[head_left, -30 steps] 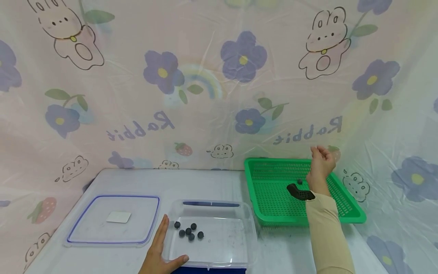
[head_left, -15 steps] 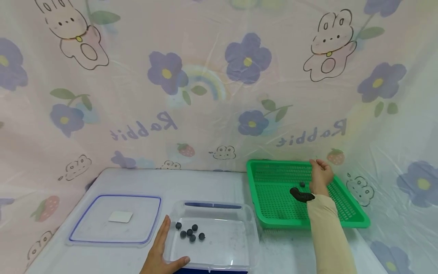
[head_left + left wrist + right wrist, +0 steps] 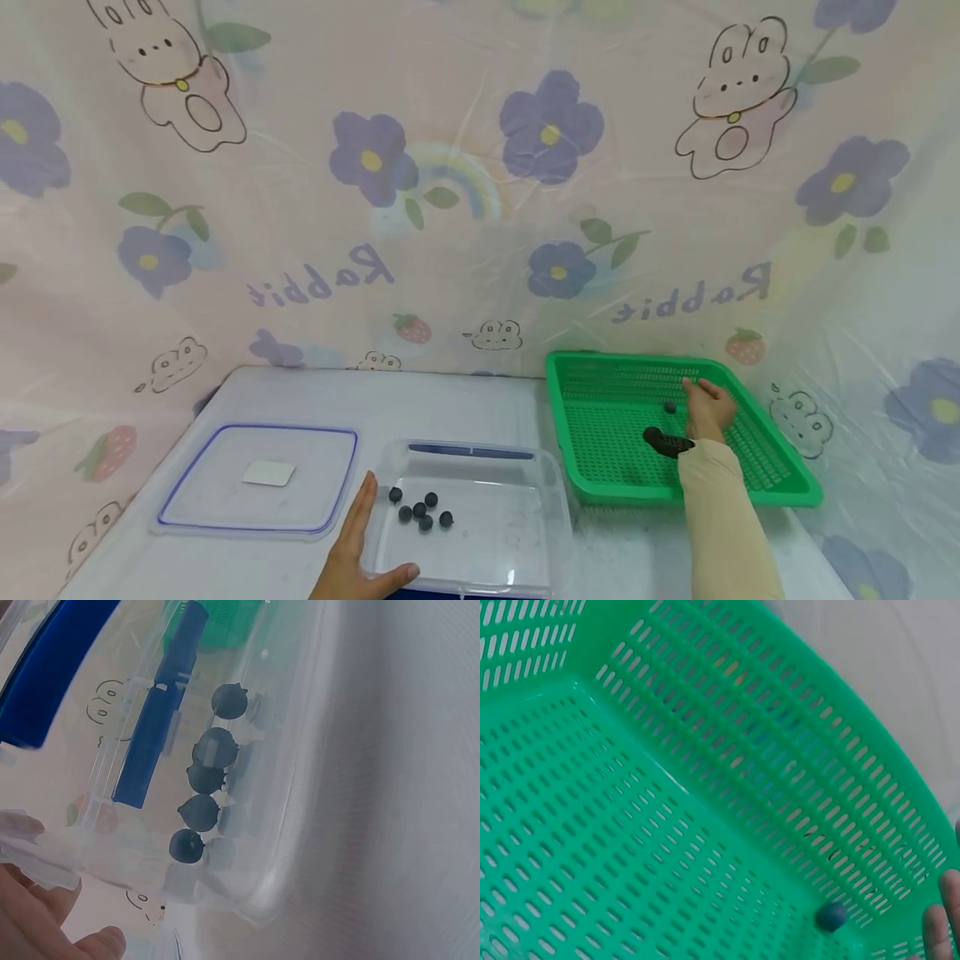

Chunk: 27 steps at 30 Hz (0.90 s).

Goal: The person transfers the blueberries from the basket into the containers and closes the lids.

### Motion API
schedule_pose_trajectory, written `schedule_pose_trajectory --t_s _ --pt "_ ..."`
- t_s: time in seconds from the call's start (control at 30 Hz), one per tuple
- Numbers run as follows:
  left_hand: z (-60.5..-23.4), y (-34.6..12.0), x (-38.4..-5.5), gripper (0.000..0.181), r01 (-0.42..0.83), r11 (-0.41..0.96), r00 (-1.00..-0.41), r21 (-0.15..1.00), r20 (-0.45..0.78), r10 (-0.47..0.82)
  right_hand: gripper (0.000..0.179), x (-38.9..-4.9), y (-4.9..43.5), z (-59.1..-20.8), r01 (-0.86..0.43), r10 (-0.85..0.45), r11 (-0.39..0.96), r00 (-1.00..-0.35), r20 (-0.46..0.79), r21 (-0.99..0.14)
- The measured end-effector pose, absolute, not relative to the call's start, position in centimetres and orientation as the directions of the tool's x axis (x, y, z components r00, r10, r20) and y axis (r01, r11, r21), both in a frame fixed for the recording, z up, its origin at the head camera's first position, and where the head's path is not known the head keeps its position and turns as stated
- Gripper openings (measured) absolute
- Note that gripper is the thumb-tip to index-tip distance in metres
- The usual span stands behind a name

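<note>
My left hand [image 3: 354, 552] rests against the left side of a clear plastic food container [image 3: 551, 542], fingers straight, thumb over its front rim. Several dark blueberries [image 3: 419, 509] lie on the container's floor toward the left; the left wrist view shows blueberries [image 3: 201, 813] through the clear wall. My right hand [image 3: 710, 408] is inside the back right of a green plastic basket [image 3: 581, 490], fingers loosely bent. A single blueberry [image 3: 831, 916] sits on the basket floor by the wall, just short of my fingertips [image 3: 935, 930], which are apart from it.
The container's clear lid [image 3: 330, 500] with a blue seal lies flat at the left, a white rectangular card [image 3: 268, 473] on it. A dark band [image 3: 667, 442] is at my right wrist. A printed curtain [image 3: 465, 250] stands behind the white table [image 3: 420, 400].
My right hand has come down from above the basket's back rim into the basket, closer to the blueberry there. My left hand stays at the container. The head view has shifted slightly.
</note>
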<state>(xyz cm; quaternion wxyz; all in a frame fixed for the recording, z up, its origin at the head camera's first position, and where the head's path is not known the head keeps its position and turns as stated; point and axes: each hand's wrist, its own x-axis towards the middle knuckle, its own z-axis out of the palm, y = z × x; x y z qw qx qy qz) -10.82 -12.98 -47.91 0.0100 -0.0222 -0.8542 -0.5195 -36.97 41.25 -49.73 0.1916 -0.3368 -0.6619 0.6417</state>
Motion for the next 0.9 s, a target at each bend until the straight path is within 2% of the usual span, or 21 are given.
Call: schedule_pose_trajectory --t_s 0.1,0.17,0.33,0.47,0.73,0.77,0.9 --pt "-47.8 -13.0 -10.8 0.106 0.054 0.45 -0.998 0.891 0.043 0.034 0.058 -38.4 42.5 -51.9 0.217 0.713 0.001 -0.684 -0.151 -0.976" --pt "-47.8 -13.0 -10.9 0.106 0.053 0.452 -0.999 0.891 0.042 0.034 0.058 -38.3 42.3 -51.6 0.248 0.715 0.01 -0.679 -0.167 -0.969" --pt "-47.6 -13.0 -10.8 0.105 0.018 0.444 -1.0 0.896 0.009 0.023 0.047 -34.3 38.3 -46.2 0.306 0.7 -0.029 -0.673 -0.238 -0.952" --pt "-47.5 -13.0 -10.8 0.105 0.003 0.412 -1.0 0.911 -0.007 0.021 0.045 -31.7 35.9 -43.9 0.329 0.669 -0.017 -0.698 -0.255 -0.944" --pt "-47.9 -13.1 -10.8 0.109 0.065 0.372 -0.998 0.926 0.061 0.023 0.039 -32.2 36.1 -44.9 0.354 0.642 -0.007 -0.716 -0.276 -0.935" --pt "-47.9 -13.1 -10.8 0.11 0.063 0.37 -0.998 0.927 0.059 0.023 0.044 -32.2 36.0 -44.9 0.361 0.642 0.013 -0.718 -0.269 -0.932" --pt "-47.7 -13.0 -10.9 0.11 0.029 0.396 -1.0 0.918 0.023 0.018 0.043 -32.3 36.2 -44.9 0.378 0.641 0.044 -0.721 -0.264 -0.925"
